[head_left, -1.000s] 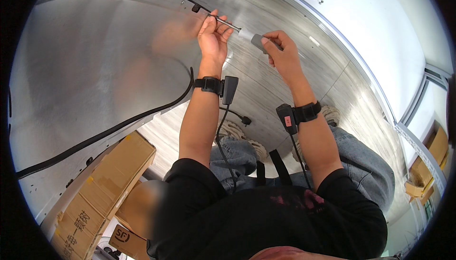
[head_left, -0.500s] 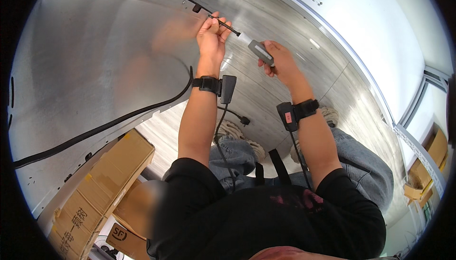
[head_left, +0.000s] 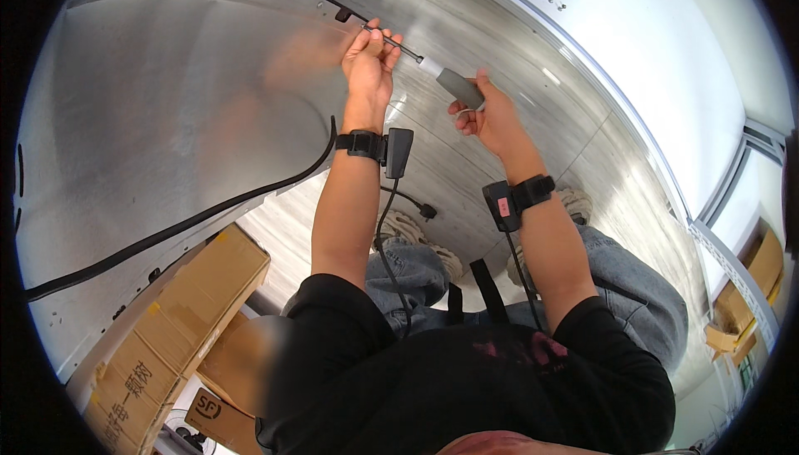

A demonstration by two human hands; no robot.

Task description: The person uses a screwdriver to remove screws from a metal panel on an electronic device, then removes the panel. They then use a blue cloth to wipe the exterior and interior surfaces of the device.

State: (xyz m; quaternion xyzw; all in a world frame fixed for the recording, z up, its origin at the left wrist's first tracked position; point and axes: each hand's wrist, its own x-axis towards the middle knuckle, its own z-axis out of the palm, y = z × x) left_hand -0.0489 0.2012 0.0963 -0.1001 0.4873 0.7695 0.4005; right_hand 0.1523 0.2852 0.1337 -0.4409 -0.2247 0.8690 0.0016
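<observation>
Grey-handled, the screwdriver (head_left: 430, 66) sits at the edge of the metal panel (head_left: 191, 97) — left hand (head_left: 369, 68) pinching its shaft (head_left: 406, 50), right hand (head_left: 489, 116) loosely grasping its handle (head_left: 459, 87) — and probably turns best kept straight.

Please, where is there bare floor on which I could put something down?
Bare floor shows between the right hand and the white panel. It is crowded lower down, with a black plug and shoes. Higher up, the grey-handled tool spans the gap towards the left hand.
</observation>
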